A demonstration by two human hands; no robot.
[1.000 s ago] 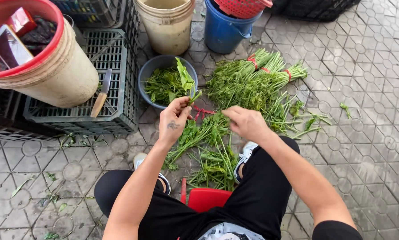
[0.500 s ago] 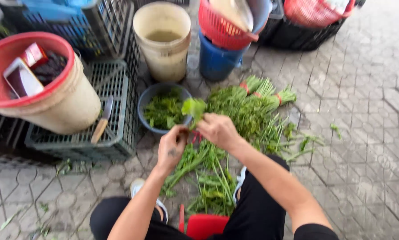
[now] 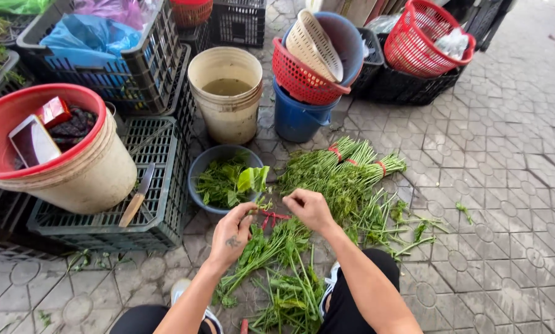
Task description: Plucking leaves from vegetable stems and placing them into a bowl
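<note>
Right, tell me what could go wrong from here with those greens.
1. The left hand and right hand pinch stems with a red tie above the loose greens; a slip could scatter them on the paving.
2. The bowl of trimmings sits right beside the hands, so an elbow might tip it.
3. The knife rests unsheathed on the crate, a possible cut if reached for blindly.

Cream bucket (image 3: 227, 93) of murky water stands upright beside blue bucket (image 3: 299, 117); knife (image 3: 137, 196) lies on black crate (image 3: 160, 185).
</note>
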